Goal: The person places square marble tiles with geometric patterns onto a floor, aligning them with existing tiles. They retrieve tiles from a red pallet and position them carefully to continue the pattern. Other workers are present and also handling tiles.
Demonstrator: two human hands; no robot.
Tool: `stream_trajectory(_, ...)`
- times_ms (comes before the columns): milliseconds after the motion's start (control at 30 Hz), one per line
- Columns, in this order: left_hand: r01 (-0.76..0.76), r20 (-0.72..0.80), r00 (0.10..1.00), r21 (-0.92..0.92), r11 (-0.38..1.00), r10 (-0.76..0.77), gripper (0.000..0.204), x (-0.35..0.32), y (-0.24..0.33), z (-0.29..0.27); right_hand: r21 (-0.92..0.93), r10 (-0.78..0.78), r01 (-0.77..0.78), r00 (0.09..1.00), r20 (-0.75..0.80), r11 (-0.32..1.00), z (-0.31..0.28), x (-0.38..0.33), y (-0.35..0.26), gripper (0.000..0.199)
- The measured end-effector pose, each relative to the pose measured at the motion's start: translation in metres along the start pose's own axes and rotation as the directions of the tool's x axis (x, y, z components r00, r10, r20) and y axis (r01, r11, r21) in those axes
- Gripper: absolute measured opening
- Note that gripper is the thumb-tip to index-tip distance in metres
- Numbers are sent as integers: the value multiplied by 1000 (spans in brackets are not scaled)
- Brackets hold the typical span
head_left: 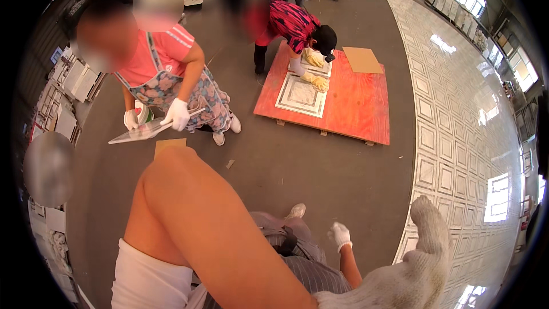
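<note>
My left arm crosses the lower view with its bent elbow at the left. My left hand [406, 269], in a knitted white glove, is close up at the lower right. One finger stretches upward and nothing shows in it; the other fingers are partly hidden. Lower and farther off, my right hand [341, 236] in a white glove hangs beside my striped grey clothing [311, 272]. Its fingers look curled in, with no object showing. Neither hand touches a tile. Beneath me is the grey floor [263, 180], and one light shoe [296, 211] shows there.
At left, a person in a floral apron [171, 97] holds a thin panel [143, 133] in white gloves. Ahead, another person in yellow gloves bends over framed marble tiles [300, 94] on a red board [357, 103] with cardboard [362, 60]. Glossy patterned tiling [452, 154] lies right.
</note>
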State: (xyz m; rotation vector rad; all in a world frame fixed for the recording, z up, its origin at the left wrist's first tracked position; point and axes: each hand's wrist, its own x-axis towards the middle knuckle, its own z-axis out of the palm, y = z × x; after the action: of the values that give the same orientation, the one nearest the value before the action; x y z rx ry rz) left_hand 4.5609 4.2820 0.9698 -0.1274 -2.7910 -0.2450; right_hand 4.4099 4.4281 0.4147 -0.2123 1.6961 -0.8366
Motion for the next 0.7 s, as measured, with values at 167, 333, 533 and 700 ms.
stream_trajectory(167, -85, -92, 993, -61, 995, 79, 17, 60, -79, 8, 247, -125, 164, 978, -167, 955, -57, 66, -131, 35)
stream_trajectory(333, -61, -45, 997, -101, 993, 57, 16, 99, -162, 23, 300, -44, 78, 992, -116, 951, -54, 126, -147, 33)
stream_trajectory(533, 33, 318, 942, -399, 916, 104, 23, 113, -333, 171, 204, 57, -10, 973, -223, 979, -85, 172, -12, 19)
stream_trajectory(700, 562, 636, 724, -318, 764, -267, 28, 51, -460, 281, 413, 388, -252, 876, -287, 875, -66, 164, -103, 24)
